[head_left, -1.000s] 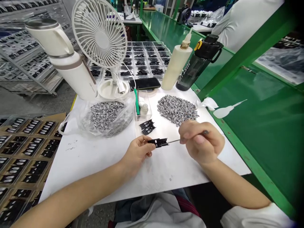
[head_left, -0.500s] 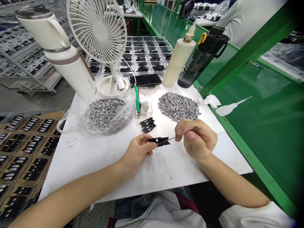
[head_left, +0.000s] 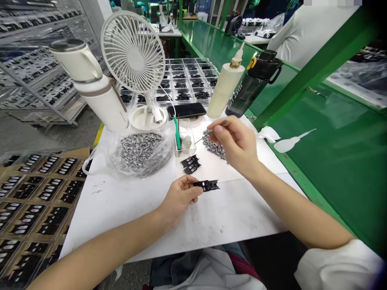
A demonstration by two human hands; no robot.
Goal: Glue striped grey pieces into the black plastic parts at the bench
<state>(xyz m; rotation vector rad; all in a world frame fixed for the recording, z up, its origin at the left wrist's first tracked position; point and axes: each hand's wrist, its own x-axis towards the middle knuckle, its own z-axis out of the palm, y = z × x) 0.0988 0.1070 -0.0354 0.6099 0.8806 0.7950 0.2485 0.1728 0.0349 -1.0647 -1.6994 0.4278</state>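
My left hand [head_left: 178, 199] pinches the left end of a black plastic part [head_left: 208, 185] with small cut-outs, holding it just above the white table. My right hand [head_left: 237, 143] is closed around a thin metal rod [head_left: 199, 140], whose tip points left to the right edge of a small clear box [head_left: 185, 152]. Whether the tip touches the box I cannot tell. Inside the box are a small glass jar [head_left: 186, 141] and a green-handled tool [head_left: 176, 133]. More black parts with grey inserts [head_left: 190, 164] lie between the box and my left hand. My right hand partly covers a pile of small grey pieces [head_left: 213, 146].
A clear bag of grey pieces [head_left: 140, 151] lies on the left. Behind stand a white fan [head_left: 134, 60], a white flask [head_left: 99, 98], a phone [head_left: 186, 110], a squeeze bottle [head_left: 225, 86] and a dark bottle [head_left: 254, 84]. Trays of parts [head_left: 39, 193] are at lower left.
My right hand has moved up and away from the black part, taking the rod's tip to the clear box. My left hand still holds the black part. The camera view has shifted slightly.
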